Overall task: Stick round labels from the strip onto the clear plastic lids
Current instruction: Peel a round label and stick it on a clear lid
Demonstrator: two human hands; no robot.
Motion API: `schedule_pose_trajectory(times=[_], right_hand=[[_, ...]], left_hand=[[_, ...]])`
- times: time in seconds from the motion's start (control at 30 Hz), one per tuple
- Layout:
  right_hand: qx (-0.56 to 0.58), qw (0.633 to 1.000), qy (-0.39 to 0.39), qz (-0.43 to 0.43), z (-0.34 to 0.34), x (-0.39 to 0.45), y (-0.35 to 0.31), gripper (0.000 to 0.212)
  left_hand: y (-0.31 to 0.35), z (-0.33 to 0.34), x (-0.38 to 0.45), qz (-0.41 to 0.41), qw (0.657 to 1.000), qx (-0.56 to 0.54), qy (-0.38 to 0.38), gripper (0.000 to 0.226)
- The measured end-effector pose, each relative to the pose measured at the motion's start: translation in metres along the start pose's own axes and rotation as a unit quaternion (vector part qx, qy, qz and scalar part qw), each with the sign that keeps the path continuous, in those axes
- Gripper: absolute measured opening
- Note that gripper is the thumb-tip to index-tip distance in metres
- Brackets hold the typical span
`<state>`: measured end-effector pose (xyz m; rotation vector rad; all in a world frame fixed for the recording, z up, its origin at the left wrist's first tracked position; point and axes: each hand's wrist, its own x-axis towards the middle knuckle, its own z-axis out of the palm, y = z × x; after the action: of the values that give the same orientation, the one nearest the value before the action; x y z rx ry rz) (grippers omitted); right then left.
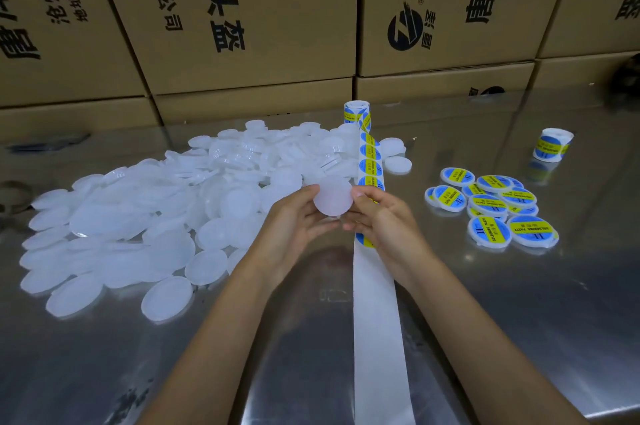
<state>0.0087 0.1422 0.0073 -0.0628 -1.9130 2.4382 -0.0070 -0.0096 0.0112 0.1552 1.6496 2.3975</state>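
Translucent white plastic lid (333, 197) is held above the steel table (519, 303) between both hands. Left hand (297, 220) grips its left edge with curled fingers; right hand (384, 220) holds the right edge, thumb on the rim. Label strip (371, 161) runs from its roll (356, 111) toward the viewer, passing under the right hand; nearer, the backing (379, 338) is bare. Unlabelled lids (138, 217) lie heaped left; labelled lids (495, 208) lie right, near a second roll (552, 144). Cardboard boxes (242, 26) stand behind.
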Motion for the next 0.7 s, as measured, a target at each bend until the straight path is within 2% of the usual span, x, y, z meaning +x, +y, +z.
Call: schedule_pose_trajectory(times=[0.1,0.2,0.27,0.33,0.37,0.4,0.47,0.7], right_hand=[[-0.014,0.999,0.029,-0.024,-0.001,0.003,-0.001,0.011],[-0.123,0.983,0.092,-0.102,-0.012,0.009,-0.002,0.006],[-0.296,0.940,0.096,-0.139,-0.026,0.013,-0.001,0.016],[-0.476,0.871,0.035,-0.119,-0.040,0.015,0.001,0.037],[-0.526,0.844,0.001,-0.101,-0.045,0.015,0.002,0.044],[-0.544,0.834,-0.025,-0.088,-0.047,0.015,0.004,0.047],[-0.533,0.841,-0.058,-0.078,-0.047,0.015,0.007,0.047],[-0.530,0.836,-0.107,-0.092,-0.049,0.014,0.007,0.047]], left_hand=[[-0.001,-0.002,0.000,0.022,1.000,0.001,-0.019,0.031],[-0.001,-0.003,-0.001,0.023,0.999,-0.023,-0.018,0.028],[-0.001,-0.004,0.000,0.019,0.999,-0.040,0.000,0.026],[-0.003,-0.005,0.000,0.014,0.999,-0.044,0.009,0.027],[-0.003,-0.005,0.000,0.010,0.999,-0.047,0.013,0.028],[-0.004,-0.005,0.000,0.007,0.998,-0.053,0.017,0.028],[-0.005,-0.005,0.001,0.002,0.998,-0.066,0.026,0.029],[-0.011,-0.003,0.005,0.004,0.997,-0.066,0.046,0.033]])
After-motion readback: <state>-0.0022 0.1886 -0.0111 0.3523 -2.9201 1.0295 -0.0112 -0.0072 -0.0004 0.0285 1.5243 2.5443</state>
